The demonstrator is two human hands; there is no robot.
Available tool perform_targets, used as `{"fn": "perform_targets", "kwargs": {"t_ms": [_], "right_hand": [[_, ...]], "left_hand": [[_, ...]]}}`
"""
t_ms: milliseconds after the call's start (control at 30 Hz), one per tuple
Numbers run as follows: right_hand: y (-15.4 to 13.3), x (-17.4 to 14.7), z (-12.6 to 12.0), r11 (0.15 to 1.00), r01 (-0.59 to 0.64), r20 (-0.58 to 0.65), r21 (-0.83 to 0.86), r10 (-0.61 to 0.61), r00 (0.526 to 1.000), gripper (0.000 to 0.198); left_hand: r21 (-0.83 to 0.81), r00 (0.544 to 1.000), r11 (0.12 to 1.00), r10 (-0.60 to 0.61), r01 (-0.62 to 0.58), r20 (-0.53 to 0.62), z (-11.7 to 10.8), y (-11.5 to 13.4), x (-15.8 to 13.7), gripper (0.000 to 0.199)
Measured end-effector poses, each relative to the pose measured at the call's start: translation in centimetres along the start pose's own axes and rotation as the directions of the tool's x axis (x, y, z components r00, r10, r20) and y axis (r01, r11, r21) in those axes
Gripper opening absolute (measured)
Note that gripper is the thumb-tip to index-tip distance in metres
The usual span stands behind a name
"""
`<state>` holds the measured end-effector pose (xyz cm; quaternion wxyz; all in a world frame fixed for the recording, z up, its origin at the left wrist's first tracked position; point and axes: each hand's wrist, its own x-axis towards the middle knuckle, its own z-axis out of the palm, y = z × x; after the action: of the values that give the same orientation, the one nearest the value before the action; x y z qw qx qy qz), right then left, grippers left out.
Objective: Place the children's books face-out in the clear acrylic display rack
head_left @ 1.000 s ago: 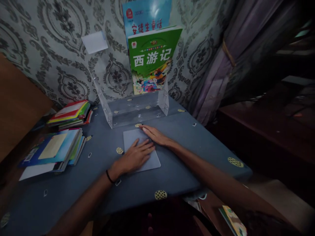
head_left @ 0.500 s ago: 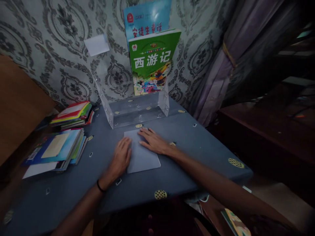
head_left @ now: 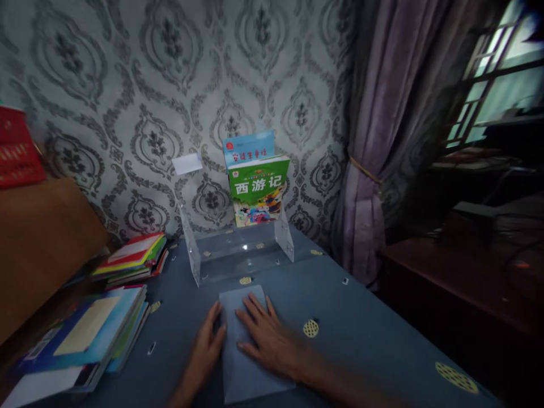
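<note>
A: Hands first?

B: On my feed, right hand [head_left: 267, 339] spread palm-down on the pale sheet [head_left: 240, 375], gripping nothing; left hand [head_left: 204, 343] loose, unclenched, fingers at the sheet's left edge; whether it presses there, I can't tell.

A: Where's the sheet?

B: Flat on the table [head_left: 357, 345], just in front of the clear stand [head_left: 193, 258], apart from it; single sheet or thin cover, can't tell.

A: How do I work it well?

B: My judgement: I'd press evenly with the whole right palm, steady the edge with the left fingers; leaning on one side could skid or crease it.

A: Further out?

B: Green book [head_left: 259, 195] propped on the stand, blue book [head_left: 249, 148] behind it, both rightward; red-topped pile [head_left: 132, 254] and blue-topped pile [head_left: 87, 334] left, well apart from the sheet; tied curtain [head_left: 365, 215] far right.
</note>
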<state>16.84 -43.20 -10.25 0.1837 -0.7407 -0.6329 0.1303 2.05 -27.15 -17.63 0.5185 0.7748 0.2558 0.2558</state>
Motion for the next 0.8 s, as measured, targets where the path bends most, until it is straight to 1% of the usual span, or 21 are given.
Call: {"fn": "perform_targets", "kwargs": {"t_ms": [67, 100, 167, 233, 300, 400, 467, 500, 533, 600, 633, 667, 700, 733, 800], "right_hand": [[0.1, -0.2, -0.1, 1.0, 0.01, -0.014, 0.029, -0.009, 1.0, 0.066], [0.2, -0.3, -0.1, 0.999, 0.016, -0.019, 0.045, -0.015, 1.0, 0.065], [0.3, -0.5, -0.1, 0.997, 0.024, -0.023, 0.067, -0.023, 0.999, 0.066], [0.4, -0.6, -0.2, 0.997, 0.023, -0.02, 0.078, -0.021, 1.0, 0.067], [0.4, -0.6, -0.3, 0.996, 0.018, -0.02, 0.087, -0.016, 1.0, 0.067], [0.4, -0.5, -0.5, 0.995, 0.0, -0.001, 0.099, 0.0, 1.0, 0.068], [0.4, -0.6, -0.6, 0.994, 0.002, 0.008, 0.107, -0.003, 1.0, 0.069], [0.3, -0.6, -0.7, 0.994, 0.008, 0.007, 0.113, -0.009, 1.0, 0.069], [0.2, -0.7, -0.9, 0.993, 0.013, 0.006, 0.117, -0.014, 1.0, 0.069], [0.0, -0.8, -1.2, 0.993, 0.009, 0.012, 0.115, -0.01, 1.0, 0.068], [-0.2, -0.8, -1.4, 0.994, -0.002, 0.02, 0.11, 0.0, 1.0, 0.067], [-0.4, -0.8, -1.6, 0.995, -0.015, 0.027, 0.101, 0.012, 1.0, 0.066], [-0.5, -0.7, -1.7, 0.995, -0.028, 0.035, 0.091, 0.025, 0.999, 0.065], [-0.6, -0.6, -1.7, 0.996, -0.035, 0.037, 0.084, 0.032, 0.999, 0.063], [-0.6, -0.5, -1.4, 0.996, -0.049, 0.031, 0.079, 0.046, 0.998, 0.061]], "left_hand": [[-0.15, 0.998, 0.986, -0.068, 0.068, 0.006, 0.5, 0.3, 0.5, 0.077], [-0.198, 0.996, 0.976, -0.094, 0.093, 0.001, 0.7, 0.4, 0.8, 0.082], [-0.247, 0.99, 0.961, -0.137, 0.127, -0.023, 1.0, 0.6, 1.5, 0.089], [-0.27, 0.983, 0.948, -0.182, 0.166, -0.034, 0.6, 0.9, 2.4, 0.091], [-0.3, 0.971, 0.927, -0.24, 0.224, -0.018, -0.3, 1.2, 3.4, 0.086], [-0.389, 0.94, 0.866, -0.342, 0.314, -0.004, -1.9, 2.0, 4.3, 0.072], [-0.451, 0.911, 0.822, -0.409, 0.349, -0.041, -2.3, 2.7, 4.4, 0.067], [-0.472, 0.902, 0.803, -0.431, 0.364, -0.036, -2.2, 3.0, 4.3, 0.065], [-0.486, 0.898, 0.787, -0.44, 0.381, -0.008, -1.9, 3.3, 4.1, 0.063], [-0.495, 0.898, 0.761, -0.427, 0.42, 0.106, -1.2, 3.4, 3.6, 0.062], [-0.489, 0.899, 0.757, -0.407, 0.433, 0.165, -0.8, 3.3, 3.3, 0.063], [-0.475, 0.9, 0.766, -0.387, 0.434, 0.2, -0.4, 3.1, 3.0, 0.064], [-0.448, 0.907, 0.789, -0.371, 0.421, 0.199, -0.1, 2.8, 2.8, 0.066], [-0.406, 0.92, 0.826, -0.352, 0.391, 0.171, 0.1, 2.4, 2.6, 0.068], [-0.279, 0.956, 0.914, -0.276, 0.293, 0.098, 0.3, 1.4, 2.6, 0.07]]}}
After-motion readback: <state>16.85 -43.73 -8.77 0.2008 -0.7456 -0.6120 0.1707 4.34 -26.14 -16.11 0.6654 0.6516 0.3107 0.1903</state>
